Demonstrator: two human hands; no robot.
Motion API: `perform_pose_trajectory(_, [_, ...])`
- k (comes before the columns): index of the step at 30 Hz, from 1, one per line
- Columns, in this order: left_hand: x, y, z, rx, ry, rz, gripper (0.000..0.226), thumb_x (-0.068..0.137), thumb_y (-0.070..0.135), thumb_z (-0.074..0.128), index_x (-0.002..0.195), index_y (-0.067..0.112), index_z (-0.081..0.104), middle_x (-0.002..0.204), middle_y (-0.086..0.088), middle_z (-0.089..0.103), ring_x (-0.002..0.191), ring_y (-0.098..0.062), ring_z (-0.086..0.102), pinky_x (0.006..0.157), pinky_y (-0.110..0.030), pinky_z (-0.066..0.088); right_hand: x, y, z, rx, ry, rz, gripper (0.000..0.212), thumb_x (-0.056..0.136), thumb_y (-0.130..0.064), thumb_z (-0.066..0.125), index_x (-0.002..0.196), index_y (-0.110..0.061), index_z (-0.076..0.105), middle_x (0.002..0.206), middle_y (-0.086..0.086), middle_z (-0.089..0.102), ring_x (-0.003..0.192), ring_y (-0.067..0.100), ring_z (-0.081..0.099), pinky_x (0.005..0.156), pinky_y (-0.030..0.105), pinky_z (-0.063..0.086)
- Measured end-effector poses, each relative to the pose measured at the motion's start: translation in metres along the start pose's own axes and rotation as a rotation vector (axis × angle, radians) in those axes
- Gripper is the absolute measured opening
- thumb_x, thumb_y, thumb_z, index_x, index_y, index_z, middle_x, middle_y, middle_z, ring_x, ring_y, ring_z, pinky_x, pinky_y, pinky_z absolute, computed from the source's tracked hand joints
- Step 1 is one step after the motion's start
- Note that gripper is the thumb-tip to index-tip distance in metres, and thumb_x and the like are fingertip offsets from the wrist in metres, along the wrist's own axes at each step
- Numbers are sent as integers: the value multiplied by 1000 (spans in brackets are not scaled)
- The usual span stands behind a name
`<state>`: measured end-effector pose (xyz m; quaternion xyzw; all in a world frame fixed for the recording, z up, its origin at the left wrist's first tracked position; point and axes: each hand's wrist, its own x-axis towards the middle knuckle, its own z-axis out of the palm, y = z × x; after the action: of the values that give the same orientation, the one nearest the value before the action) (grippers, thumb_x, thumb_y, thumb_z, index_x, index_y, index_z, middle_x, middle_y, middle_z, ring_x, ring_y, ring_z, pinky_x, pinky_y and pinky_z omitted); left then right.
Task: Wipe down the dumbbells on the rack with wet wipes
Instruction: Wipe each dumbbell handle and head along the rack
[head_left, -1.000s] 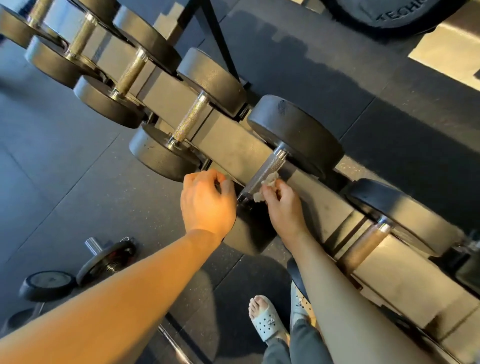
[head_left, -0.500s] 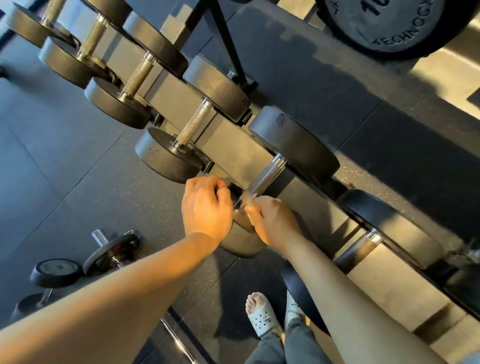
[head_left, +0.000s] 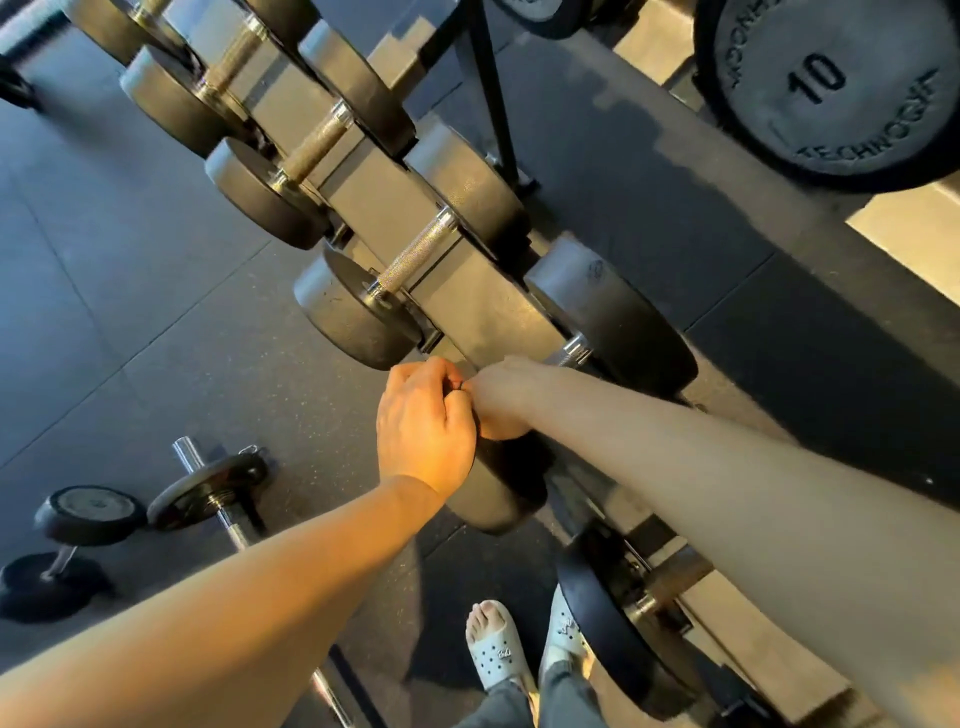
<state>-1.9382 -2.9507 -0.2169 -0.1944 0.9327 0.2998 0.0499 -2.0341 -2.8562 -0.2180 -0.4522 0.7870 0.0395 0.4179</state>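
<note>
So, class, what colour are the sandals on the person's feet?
Pale, whitish sandals with small holes; the head view, the only one, shows them.

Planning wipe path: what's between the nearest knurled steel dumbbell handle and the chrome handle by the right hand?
Head view: bare flat grey metal rack shelf, between knurled handle and chrome handle.

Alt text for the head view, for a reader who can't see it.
The left hand and right hand meet at the handle of a black dumbbell on the rack, left fingers curled over its near head. No wipe is visible.
</note>
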Motion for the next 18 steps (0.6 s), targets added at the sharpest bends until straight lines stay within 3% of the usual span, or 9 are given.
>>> perform_pose_trajectory(2, [-1,0,0,-1,-8,-3,45,81,43,22,100,23,58,110,1,57,110,-16,46,90,-39,46,1,0,-2,60,-37,34,21,102,-21,49,81,-21,49,96,3,62,86,20,60,82,38,49])
perform_pose_trajectory(3, [0,1,0,2,-7,-4,45,81,43,22,101,23,58,110,1,57,110,-17,47,91,-40,46,-3,-2,-1,9,-12,16,18,103,-21,48,86,-19,55,97,3,62,89,21,59,89,39,48])
perform_pose_trajectory(6, [0,1,0,-6,-3,-15,41,81,41,24,101,25,55,109,2,55,107,-16,47,90,-40,46,-25,-8,23,-214,216,-43,22,100,-22,50,114,-15,66,116,5,62,113,24,56,113,50,35])
perform_pose_trajectory(10, [-4,1,-1,-12,-7,-19,35,83,41,25,102,29,52,111,5,53,105,-12,48,91,-35,45,-48,-4,50,-246,244,-68,47,100,-23,54,145,-10,52,155,12,41,148,29,28,125,58,13])
perform_pose_trajectory(12, [-3,3,-3,-3,-20,-18,37,83,41,25,105,28,53,113,5,54,107,-13,48,91,-34,44,-45,-4,45,-149,253,-49,43,98,-22,55,141,-13,56,149,7,48,144,26,35,125,57,12])
perform_pose_trajectory(14, [-3,3,-4,2,-30,-31,42,82,39,25,108,26,55,117,3,55,110,-13,49,92,-33,43,-35,-7,29,-27,189,-15,25,98,-20,52,120,-17,64,122,2,61,128,23,51,124,56,16])
perform_pose_trajectory(16, [-2,2,-3,1,-42,-27,43,82,38,25,110,26,56,118,3,56,112,-14,49,93,-34,43,-18,-6,9,78,24,52,11,100,-19,48,100,-18,59,99,2,60,113,26,59,120,53,24])
perform_pose_trajectory(18, [-2,1,-3,-4,-48,-17,40,83,39,26,108,27,55,116,4,55,109,-14,48,92,-35,44,0,-3,-9,173,-143,94,9,99,-20,52,92,-16,54,100,5,60,103,28,60,110,49,39])
